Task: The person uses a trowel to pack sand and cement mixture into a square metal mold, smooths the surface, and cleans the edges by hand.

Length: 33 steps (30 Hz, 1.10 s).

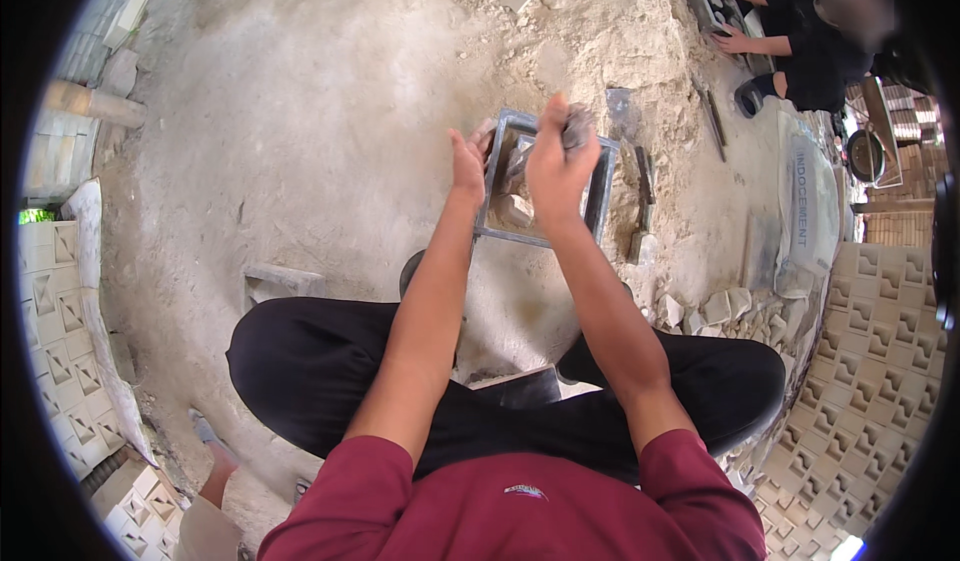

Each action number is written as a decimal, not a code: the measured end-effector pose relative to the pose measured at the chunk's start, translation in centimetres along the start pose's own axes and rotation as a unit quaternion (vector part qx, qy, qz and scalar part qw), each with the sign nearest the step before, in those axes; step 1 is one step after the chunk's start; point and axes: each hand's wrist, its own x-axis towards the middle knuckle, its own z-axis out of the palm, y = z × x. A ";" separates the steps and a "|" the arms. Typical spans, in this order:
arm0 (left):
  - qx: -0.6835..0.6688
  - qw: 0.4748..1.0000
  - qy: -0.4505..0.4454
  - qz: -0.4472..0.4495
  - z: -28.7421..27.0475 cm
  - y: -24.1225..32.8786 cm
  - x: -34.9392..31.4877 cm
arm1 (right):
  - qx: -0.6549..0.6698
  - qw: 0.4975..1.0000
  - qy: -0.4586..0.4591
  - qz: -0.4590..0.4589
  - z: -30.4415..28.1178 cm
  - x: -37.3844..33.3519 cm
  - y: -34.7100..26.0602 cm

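Note:
A rectangular grey metal frame, like a mould, [514, 236] lies on the dusty ground before me. Inside it are a pale chunk [516, 209] and a flatter grey-brown piece [517, 164]; my right hand hides part of the inside. At the frame's left wall is my left hand [468, 168], thumb held apart and dusty fingers close to the rim. Above the frame, my right hand [560, 171] is closed round a dark grey lump [577, 129], slightly blurred, its exact kind unclear.
Right of the frame lies a small trowel-like tool [643, 246]. Farther right are a long bar [713, 121], a printed sack [808, 206] and broken pale pieces [718, 308]. Patterned blocks [860, 351] stack at right. Another person's hand [735, 40] touches a tray-like mould at upper right.

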 end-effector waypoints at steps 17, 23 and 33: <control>0.062 0.988 0.030 0.136 0.8 -2.9 1.6 | -0.141 0.986 -0.045 -0.082 2.2 4.8 0.3; -0.004 0.998 -0.002 0.055 0.6 -1.1 -0.1 | -0.139 0.984 -0.011 -0.115 1.7 4.5 0.7; -0.011 0.989 -0.056 -0.138 -2.8 -0.5 -3.9 | -0.080 0.993 -0.080 -0.042 1.6 2.6 0.0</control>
